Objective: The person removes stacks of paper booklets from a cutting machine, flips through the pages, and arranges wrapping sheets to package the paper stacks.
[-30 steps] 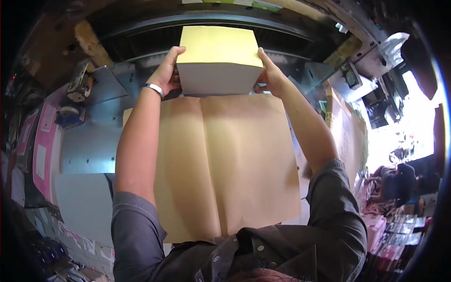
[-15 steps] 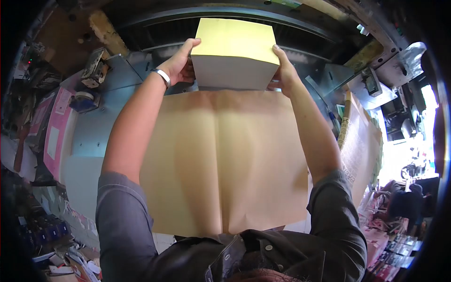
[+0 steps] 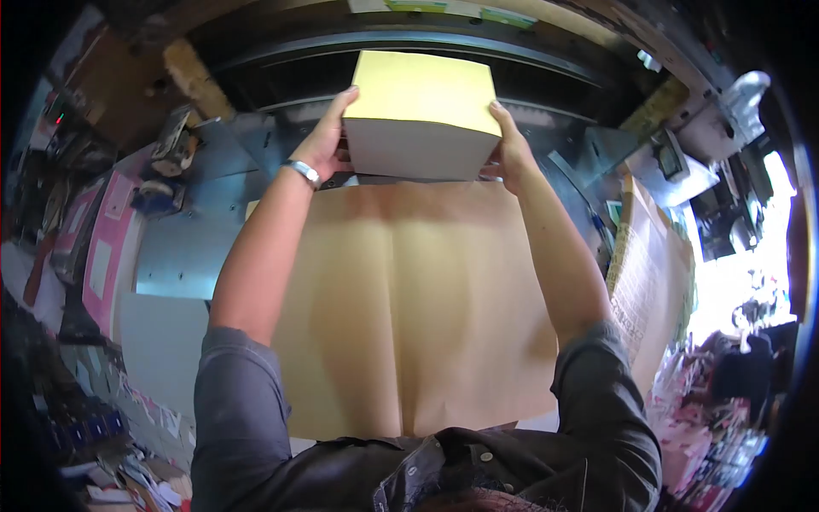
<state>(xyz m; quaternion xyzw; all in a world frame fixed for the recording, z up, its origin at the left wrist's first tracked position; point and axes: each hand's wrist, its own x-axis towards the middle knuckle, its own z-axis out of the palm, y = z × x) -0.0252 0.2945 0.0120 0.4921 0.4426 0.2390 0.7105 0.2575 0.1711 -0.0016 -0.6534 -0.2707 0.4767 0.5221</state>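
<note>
A thick, squared stack of paper (image 3: 422,147) with a yellow top sheet is held between my two hands at the far edge of the brown paper. On its left side, my left hand (image 3: 324,147) grips with the thumb near the top edge and the fingers lower down, partly hidden. My right hand (image 3: 512,152) clasps the opposite side in the same way. Beneath my forearms lies a large sheet of brown paper (image 3: 461,307), creased down the middle and reaching to my shirt. Whether the stack rests on the metal surface or is lifted cannot be made out.
Behind the stack runs a dark machine slot under a metal beam (image 3: 409,41). The metal table (image 3: 183,247) extends left, with a pink-edged board (image 3: 109,247) beside it. At right stands a printed brown wrapper (image 3: 644,264). Scraps and bundles fill both lower sides.
The whole view has shifted slightly, so the stack, brown paper and machine appear a little lower. Both hands keep their hold on the stack, which has hardly moved against its surroundings.
</note>
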